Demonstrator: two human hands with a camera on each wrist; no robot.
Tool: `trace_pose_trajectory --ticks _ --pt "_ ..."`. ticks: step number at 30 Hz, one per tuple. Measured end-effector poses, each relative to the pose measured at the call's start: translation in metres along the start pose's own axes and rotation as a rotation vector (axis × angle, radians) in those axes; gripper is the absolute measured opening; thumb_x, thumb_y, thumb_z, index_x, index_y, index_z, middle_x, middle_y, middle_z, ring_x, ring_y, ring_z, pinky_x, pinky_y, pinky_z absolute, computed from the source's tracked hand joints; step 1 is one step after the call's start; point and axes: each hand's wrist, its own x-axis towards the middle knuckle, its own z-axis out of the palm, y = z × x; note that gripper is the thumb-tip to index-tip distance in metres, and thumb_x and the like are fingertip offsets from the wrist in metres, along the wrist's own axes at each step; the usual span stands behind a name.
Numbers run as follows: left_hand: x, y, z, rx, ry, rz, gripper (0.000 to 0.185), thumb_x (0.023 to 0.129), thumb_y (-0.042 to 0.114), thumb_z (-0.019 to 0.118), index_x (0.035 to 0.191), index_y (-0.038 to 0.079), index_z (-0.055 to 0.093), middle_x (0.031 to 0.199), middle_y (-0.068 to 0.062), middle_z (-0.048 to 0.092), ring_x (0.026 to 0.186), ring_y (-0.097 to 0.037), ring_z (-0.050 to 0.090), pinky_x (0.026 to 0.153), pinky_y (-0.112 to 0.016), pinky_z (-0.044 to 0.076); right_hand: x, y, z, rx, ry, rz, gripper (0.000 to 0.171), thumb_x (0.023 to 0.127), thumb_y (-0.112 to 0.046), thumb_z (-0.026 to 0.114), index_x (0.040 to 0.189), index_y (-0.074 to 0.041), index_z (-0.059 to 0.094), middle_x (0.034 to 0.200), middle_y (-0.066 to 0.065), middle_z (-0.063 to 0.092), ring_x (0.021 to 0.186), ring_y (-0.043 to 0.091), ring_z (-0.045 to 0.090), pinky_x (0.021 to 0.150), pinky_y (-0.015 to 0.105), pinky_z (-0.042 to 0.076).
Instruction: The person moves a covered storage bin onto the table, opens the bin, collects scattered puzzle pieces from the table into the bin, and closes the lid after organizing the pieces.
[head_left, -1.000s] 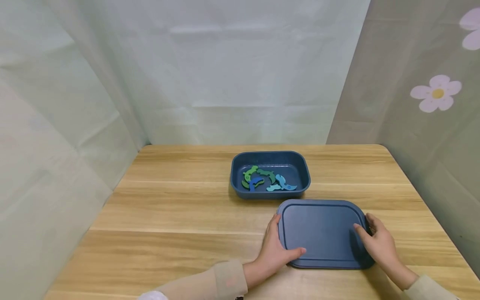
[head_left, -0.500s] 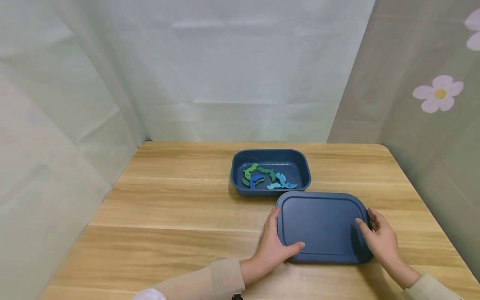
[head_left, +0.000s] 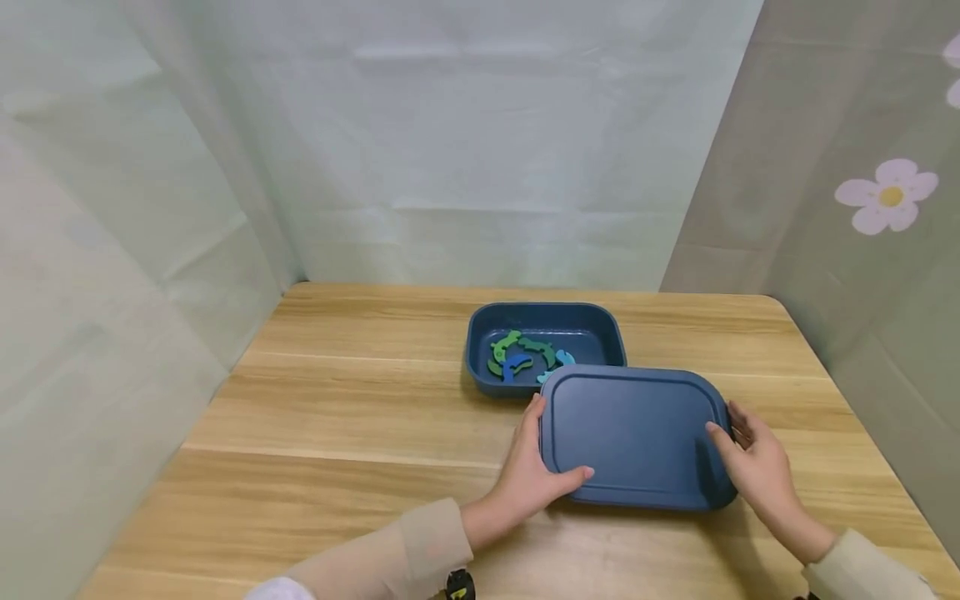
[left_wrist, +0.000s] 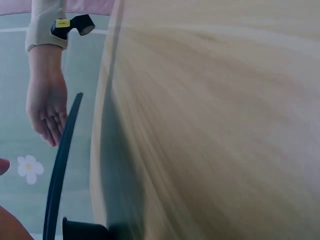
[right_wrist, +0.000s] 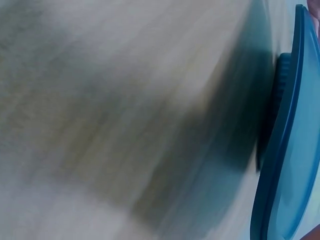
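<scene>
A dark blue rectangular lid (head_left: 637, 437) with rounded corners is held between both hands, raised off the table. My left hand (head_left: 521, 467) grips its left end, thumb over the near left corner. At the other end my right hand (head_left: 757, 462) holds the edge, its thumb on top and its fingers behind. Just beyond is a matching dark blue open box (head_left: 471, 354) whose near right part the lid covers in the head view. Inside lie several small flat pieces, among them a light green one (head_left: 504, 343), a dark green one (head_left: 538, 347) and a blue one (head_left: 513, 367).
The wood-grain table (head_left: 337, 417) spreads out around the box. Pale cloth (head_left: 480, 150) hangs behind and at the left, and a grey-green cloth with a white flower (head_left: 888, 197) closes the right side.
Both hands have carried the lid away from me and a little left, toward the box. It now overlaps the box and hides part of the light blue pieces.
</scene>
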Motion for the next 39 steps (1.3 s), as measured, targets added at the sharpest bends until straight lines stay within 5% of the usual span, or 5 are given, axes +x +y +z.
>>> trace_pose_trajectory --ticks 6,12,17,24,39 --pt "0.003 0.000 -0.010 0.004 0.004 0.023 0.098 0.075 0.023 0.079 0.149 0.002 0.018 0.157 -0.017 0.013 0.143 -0.034 0.018 0.111 -0.058 0.023 0.004 -0.009 0.001 0.022 -0.016 -0.033 0.067 0.098 -0.028 0.051 0.143 0.014 0.024 0.142 0.038 0.032 0.127 0.052 0.038 0.102 0.023 0.041" --pt "0.005 0.002 -0.018 0.013 0.009 -0.005 0.096 0.076 0.022 0.078 0.149 0.003 0.019 0.157 -0.017 0.014 0.143 -0.034 0.019 0.111 -0.056 0.025 0.007 -0.015 0.005 0.058 -0.008 -0.073 0.065 0.098 -0.026 0.051 0.141 0.015 0.027 0.141 0.038 0.034 0.127 0.052 0.038 0.077 -0.008 0.025" --pt "0.006 0.003 -0.024 0.006 0.025 -0.008 0.094 0.077 0.022 0.077 0.149 0.002 0.018 0.157 -0.017 0.013 0.144 -0.033 0.018 0.112 -0.054 0.024 0.008 -0.021 0.008 0.060 -0.025 -0.069 0.066 0.098 -0.028 0.051 0.143 0.013 0.025 0.143 0.036 0.032 0.129 0.050 0.037 0.086 -0.005 0.030" --pt "0.013 0.002 -0.033 -0.033 0.061 -0.004 0.092 0.079 0.021 0.075 0.149 0.001 0.017 0.157 -0.017 0.015 0.144 -0.033 0.019 0.113 -0.046 0.026 0.012 -0.030 0.013 0.073 -0.041 -0.053 0.067 0.099 -0.029 0.049 0.146 0.010 0.022 0.145 0.034 0.030 0.131 0.048 0.035 0.104 0.049 0.034" --pt "0.024 -0.004 -0.054 -0.062 0.144 -0.020 0.087 0.081 0.016 0.073 0.148 0.000 0.020 0.156 -0.017 0.018 0.143 -0.035 0.019 0.114 -0.045 0.023 0.031 -0.048 0.027 0.130 -0.079 -0.095 0.066 0.099 -0.028 0.049 0.145 0.011 0.023 0.145 0.034 0.031 0.132 0.047 0.034 0.106 0.052 0.033"
